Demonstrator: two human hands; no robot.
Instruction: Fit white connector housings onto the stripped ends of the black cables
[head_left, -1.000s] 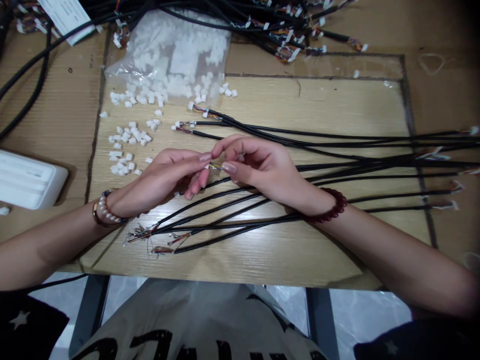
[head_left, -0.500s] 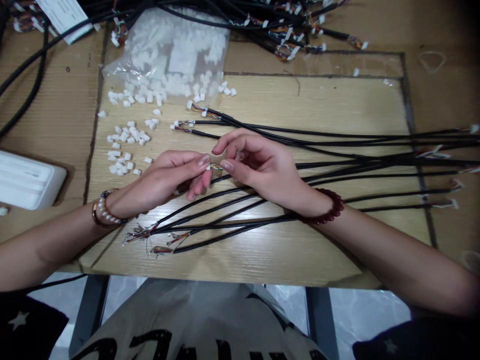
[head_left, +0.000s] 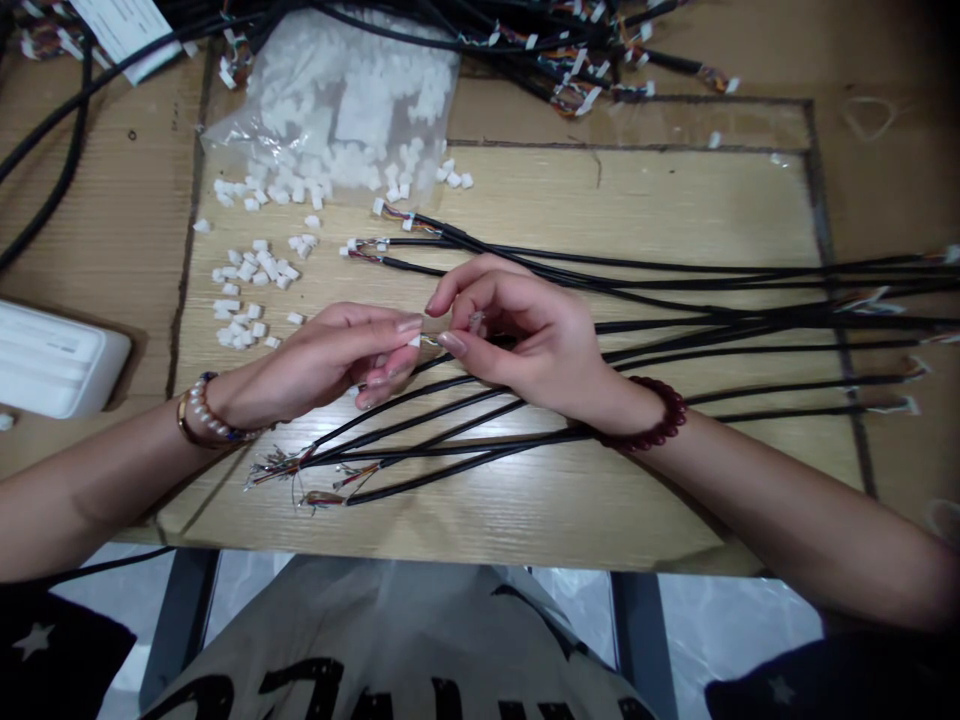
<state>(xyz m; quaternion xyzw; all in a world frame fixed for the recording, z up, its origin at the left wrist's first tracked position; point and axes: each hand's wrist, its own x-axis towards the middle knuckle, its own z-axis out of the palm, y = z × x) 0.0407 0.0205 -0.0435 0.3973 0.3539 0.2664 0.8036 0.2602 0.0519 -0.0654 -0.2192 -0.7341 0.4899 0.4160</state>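
Between thumb and fingertips my left hand [head_left: 349, 350] pinches a small white connector [head_left: 415, 341]. Thin coloured wires [head_left: 430, 341] run from it into my right hand [head_left: 517, 325], whose thumb and fingers close on them; its upper fingers stay curled. More bare wire tips [head_left: 475, 320] show in the right palm. Under both hands lie several black cables [head_left: 420, 427], with stripped wire ends [head_left: 281, 465] fanned out at the lower left. Other black cables [head_left: 540, 257] behind the right hand carry white connectors on their left ends.
Loose white connectors [head_left: 264, 265] lie in small piles left of the hands. A clear bag [head_left: 300, 90] of them sits behind. Bundled cables [head_left: 510, 80] with connectors cross the back. A white box-shaped device [head_left: 56, 358] stands at the left edge, and the board's front edge [head_left: 450, 562] is near my body.
The left fingers have shifted slightly around the white connector, and the lower fingers have curled differently. The right hand keeps nearly the same place, still on the wires.
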